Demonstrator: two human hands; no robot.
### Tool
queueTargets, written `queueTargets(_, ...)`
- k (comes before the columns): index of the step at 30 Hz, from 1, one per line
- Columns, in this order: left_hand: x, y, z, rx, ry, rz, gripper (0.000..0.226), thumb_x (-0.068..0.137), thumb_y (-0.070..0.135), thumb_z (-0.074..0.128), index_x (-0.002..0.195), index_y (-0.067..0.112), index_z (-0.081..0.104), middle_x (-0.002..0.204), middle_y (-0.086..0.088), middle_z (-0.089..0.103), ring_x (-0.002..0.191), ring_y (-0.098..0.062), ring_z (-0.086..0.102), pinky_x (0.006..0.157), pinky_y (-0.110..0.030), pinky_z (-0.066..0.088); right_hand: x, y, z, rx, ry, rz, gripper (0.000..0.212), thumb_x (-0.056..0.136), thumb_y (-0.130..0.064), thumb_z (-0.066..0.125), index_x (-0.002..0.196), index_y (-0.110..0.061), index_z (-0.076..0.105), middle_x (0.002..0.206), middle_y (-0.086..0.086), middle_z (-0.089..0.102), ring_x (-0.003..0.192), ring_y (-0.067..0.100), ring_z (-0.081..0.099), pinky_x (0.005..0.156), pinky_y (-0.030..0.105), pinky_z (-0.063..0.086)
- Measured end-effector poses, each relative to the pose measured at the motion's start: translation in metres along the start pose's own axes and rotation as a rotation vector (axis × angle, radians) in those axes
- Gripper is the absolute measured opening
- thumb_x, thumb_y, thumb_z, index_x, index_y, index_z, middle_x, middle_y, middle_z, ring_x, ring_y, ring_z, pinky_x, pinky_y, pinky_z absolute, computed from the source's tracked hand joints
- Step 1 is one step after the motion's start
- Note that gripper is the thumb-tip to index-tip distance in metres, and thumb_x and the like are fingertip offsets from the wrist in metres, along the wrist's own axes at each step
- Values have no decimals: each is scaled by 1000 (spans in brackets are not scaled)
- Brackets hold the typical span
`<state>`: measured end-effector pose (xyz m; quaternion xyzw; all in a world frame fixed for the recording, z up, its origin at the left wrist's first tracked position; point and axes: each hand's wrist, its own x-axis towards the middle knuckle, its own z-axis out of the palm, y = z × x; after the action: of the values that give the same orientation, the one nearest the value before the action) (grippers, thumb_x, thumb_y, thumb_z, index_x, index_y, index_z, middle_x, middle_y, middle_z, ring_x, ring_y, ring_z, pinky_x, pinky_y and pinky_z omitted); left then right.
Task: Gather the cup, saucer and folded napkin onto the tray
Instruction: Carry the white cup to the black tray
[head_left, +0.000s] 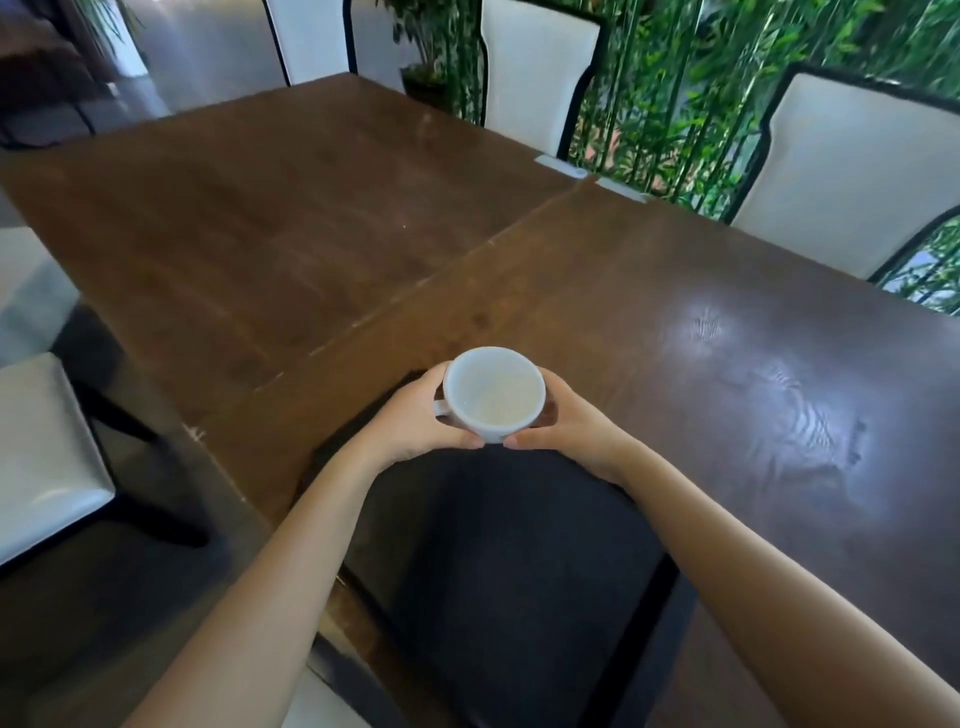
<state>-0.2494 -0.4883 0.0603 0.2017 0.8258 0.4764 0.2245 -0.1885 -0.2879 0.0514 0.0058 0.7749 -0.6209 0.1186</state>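
Note:
A white cup (494, 397) is held upright between both my hands, above the far end of a dark rectangular tray (498, 561) lying on the brown wooden table (322, 218). My left hand (415, 415) wraps the cup's left side, where its handle is. Against the cup's right side presses my right hand (563, 421). The cup looks empty, with a pale inside. No saucer or folded napkin shows in this view. Whether the cup touches the tray I cannot tell.
White-backed chairs with black frames (540, 73) (841, 171) stand along the far side, in front of green bamboo plants. A grey cushioned seat (47, 457) is at the left. The table's near left edge runs diagonally beside the tray.

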Motion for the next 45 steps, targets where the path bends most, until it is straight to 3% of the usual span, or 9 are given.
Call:
queueTargets(9, 31, -57, 27, -121, -35, -109, 89, 63, 16, 84, 137, 28, 35, 134, 5, 47, 124, -18, 47, 103, -44, 42, 28, 50, 3, 5, 6, 125, 84, 69, 0, 78, 137, -24, 36, 139, 4, 41, 126, 19, 44, 103, 37, 45)
queueTargets(15, 41, -77, 35, -80, -61, -120, 90, 62, 20, 84, 135, 34, 34, 128, 12, 47, 120, -12, 47, 96, -33, 43, 32, 67, 11, 4, 52, 161, 84, 68, 1, 77, 136, -23, 34, 135, -1, 40, 122, 15, 44, 85, 17, 48)
queueTargets(20, 43, -86, 40, -43, -92, -138, 95, 60, 22, 85, 136, 35, 30, 128, 13, 45, 118, -11, 45, 98, -36, 41, 31, 78, 15, 25, 53, 179, 86, 67, 0, 78, 136, -24, 33, 135, -1, 39, 124, 15, 42, 98, 30, 45)
queueTargets(34, 52, -85, 37, -76, -128, -126, 94, 61, 20, 85, 137, 32, 32, 128, 11, 47, 119, -13, 48, 96, -35, 43, 35, 76, 11, 32, 67, 177, 83, 67, 3, 77, 133, -25, 36, 131, -1, 43, 123, 18, 43, 101, 37, 45)
queueTargets(40, 60, -81, 35, -58, -150, -120, 95, 61, 19, 85, 139, 29, 31, 136, 4, 47, 123, -18, 48, 103, -47, 43, 37, 77, 8, 24, 90, 182, 84, 67, 3, 77, 135, -21, 34, 135, 3, 40, 125, 20, 41, 103, 41, 43)
queueTargets(45, 64, -80, 34, -54, -166, -127, 96, 60, 21, 86, 138, 32, 32, 134, 6, 47, 122, -17, 49, 102, -48, 43, 38, 78, 6, 16, 136, 212, 89, 66, 1, 78, 138, -19, 28, 139, 5, 34, 128, 21, 39, 105, 45, 42)
